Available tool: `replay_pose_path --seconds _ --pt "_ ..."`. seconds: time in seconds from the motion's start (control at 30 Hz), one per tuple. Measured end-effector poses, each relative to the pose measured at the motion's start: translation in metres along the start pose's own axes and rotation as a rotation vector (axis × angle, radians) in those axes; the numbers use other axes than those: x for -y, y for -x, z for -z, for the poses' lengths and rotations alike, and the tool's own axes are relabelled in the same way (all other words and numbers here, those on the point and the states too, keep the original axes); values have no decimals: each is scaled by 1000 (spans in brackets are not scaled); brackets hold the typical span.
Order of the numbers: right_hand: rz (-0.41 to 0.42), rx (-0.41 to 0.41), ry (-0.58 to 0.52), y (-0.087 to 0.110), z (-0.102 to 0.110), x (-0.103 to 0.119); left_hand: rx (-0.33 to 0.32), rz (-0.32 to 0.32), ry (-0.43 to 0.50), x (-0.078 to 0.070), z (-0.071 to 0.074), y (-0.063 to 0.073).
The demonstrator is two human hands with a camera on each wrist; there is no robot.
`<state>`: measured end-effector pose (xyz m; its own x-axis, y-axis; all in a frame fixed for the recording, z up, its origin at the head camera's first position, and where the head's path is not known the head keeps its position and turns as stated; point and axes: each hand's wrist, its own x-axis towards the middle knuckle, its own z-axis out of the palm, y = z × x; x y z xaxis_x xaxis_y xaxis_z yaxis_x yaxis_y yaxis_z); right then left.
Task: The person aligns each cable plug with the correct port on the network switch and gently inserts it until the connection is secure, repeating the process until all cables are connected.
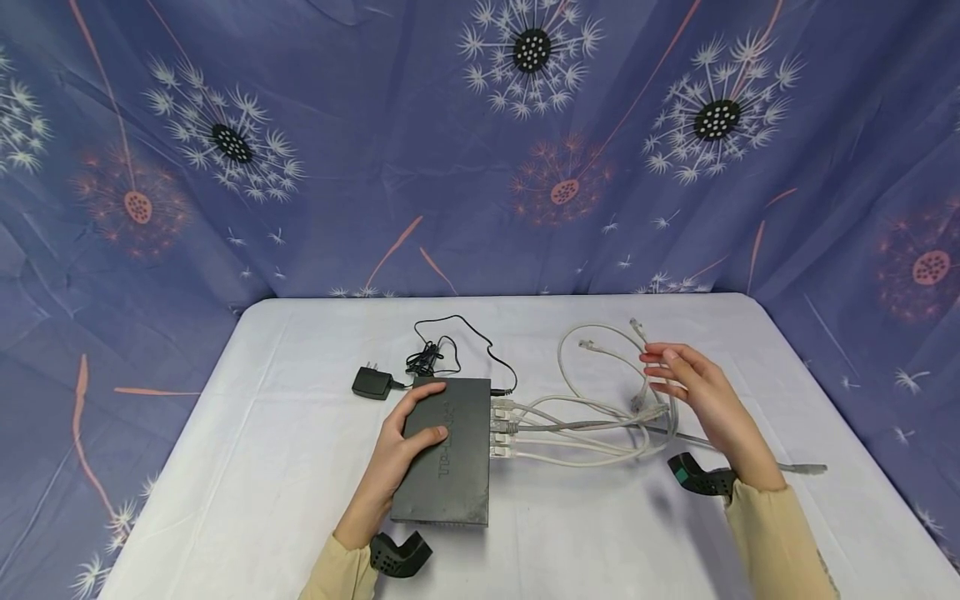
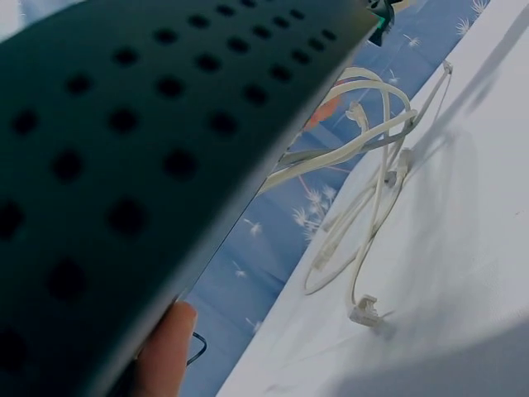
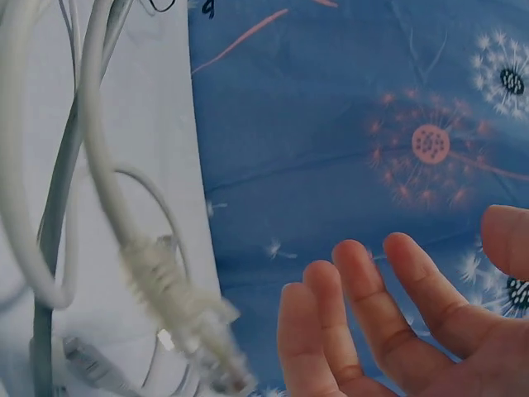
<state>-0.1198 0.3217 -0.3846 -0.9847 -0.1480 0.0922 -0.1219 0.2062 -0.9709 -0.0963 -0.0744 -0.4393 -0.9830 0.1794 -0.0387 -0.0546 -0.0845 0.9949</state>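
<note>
A dark grey network switch (image 1: pixel 453 475) with TP-LINK lettering is near the middle of the table. My left hand (image 1: pixel 396 454) grips its left side, the thumb lying on the top face; in the left wrist view the perforated side of the switch (image 2: pixel 165 157) fills much of the picture. Several pale Ethernet cables (image 1: pixel 577 454) and a darker grey cable (image 1: pixel 588 426) run from the ports on its right side. My right hand (image 1: pixel 697 387) is raised beside the loose cable ends, fingers apart and holding nothing. In the right wrist view a clear plug (image 3: pixel 219 356) hangs near its fingertips.
A black power adapter (image 1: pixel 372 382) lies left of the switch, its thin black cord (image 1: pixel 426 360) bundled behind and running to the switch's far right corner. The grey cable's far end (image 1: pixel 806 469) reaches right beyond my right wrist. A patterned blue curtain (image 1: pixel 375 167) surrounds the white table (image 1: pixel 255 467).
</note>
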Motion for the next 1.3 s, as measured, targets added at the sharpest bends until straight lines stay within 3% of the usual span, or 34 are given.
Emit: replay_pose_path --seconds 0.53,0.93,1.3 --pt "-72 80 88 -5 15 -30 -6 -6 -8 1 0 0" --pt "-180 101 127 -8 20 -45 1 -12 2 2 1 1" --pt "-282 108 273 -12 19 -51 10 -15 14 2 1 -1"
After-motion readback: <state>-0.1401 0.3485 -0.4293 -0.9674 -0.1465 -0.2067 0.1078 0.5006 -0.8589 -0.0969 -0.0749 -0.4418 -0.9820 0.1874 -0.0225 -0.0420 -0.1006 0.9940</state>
